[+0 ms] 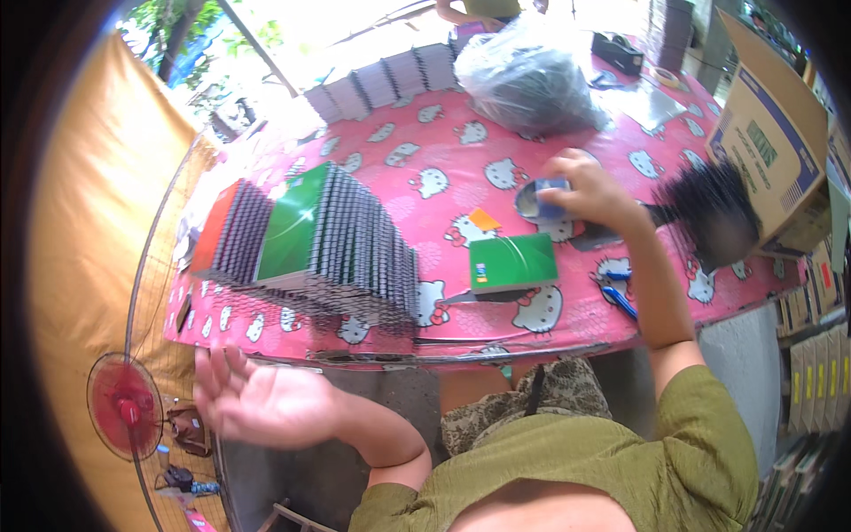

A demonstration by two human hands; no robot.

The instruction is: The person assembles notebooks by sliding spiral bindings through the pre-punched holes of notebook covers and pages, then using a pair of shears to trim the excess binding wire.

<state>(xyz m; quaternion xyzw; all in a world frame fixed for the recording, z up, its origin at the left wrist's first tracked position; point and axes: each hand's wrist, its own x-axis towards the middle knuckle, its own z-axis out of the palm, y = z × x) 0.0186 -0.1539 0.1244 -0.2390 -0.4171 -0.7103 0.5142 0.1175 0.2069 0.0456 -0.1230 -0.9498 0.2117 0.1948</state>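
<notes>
My left hand (270, 403) is held off the table's near left edge, palm up and fingers spread, with nothing in it. On the table's right side my right hand (592, 188) curls its fingers round a small blue, round container (551, 197); the fingers hide part of it. Nearer me lies a small green notebook (512, 263), with an orange paper slip (483, 219) just beyond it. To the left stands a long row of green-covered, spiral-bound notebooks (297, 222), beside a red-covered row (219, 232).
Blue pens (619, 300) lie near the right front edge. Black wire-like strands (709, 213) pile beside a cardboard box (769, 142). A clear plastic bag (529, 78) and notebook stacks (386, 82) stand at the back. A red fan (127, 408) is at left; another person (483, 11) is behind.
</notes>
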